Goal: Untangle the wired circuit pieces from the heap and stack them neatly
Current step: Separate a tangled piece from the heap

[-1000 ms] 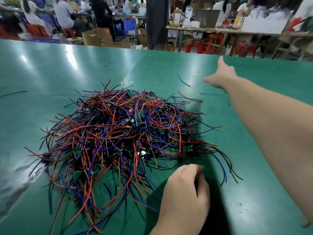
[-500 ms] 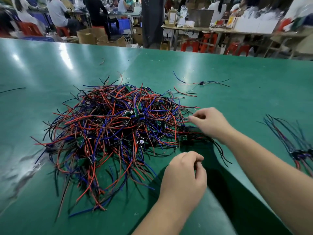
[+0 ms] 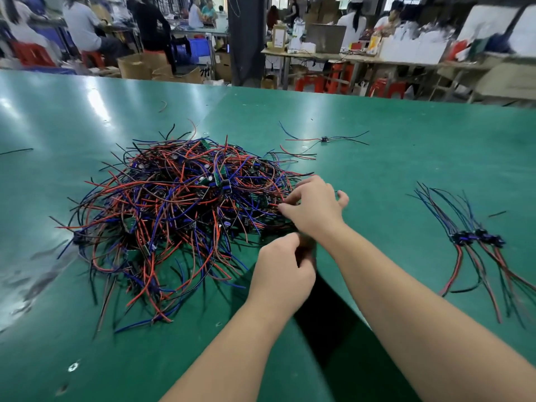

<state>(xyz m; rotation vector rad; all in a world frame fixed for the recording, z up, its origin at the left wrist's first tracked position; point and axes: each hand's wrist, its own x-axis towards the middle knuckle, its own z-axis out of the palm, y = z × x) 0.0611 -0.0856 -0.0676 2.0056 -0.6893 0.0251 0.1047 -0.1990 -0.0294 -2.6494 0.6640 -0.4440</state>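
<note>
Spread left of centre on the green bench [image 3: 406, 169]: a heap [image 3: 179, 210] of red, blue and black wires with small circuit boards. At its right edge, the right grip [image 3: 314, 207], fingers bent among the wires, thumb held apart; pinching or not, cannot tell. Just below, the left grip [image 3: 282, 265], curled tight, contents hidden. Well apart to the right, a neat stack [image 3: 478, 237] of sorted pieces. Beyond the heap, one loose piece [image 3: 324, 139].

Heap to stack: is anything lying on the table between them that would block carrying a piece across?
Nothing visible: only table surface shows between the heap and the stack.
</note>
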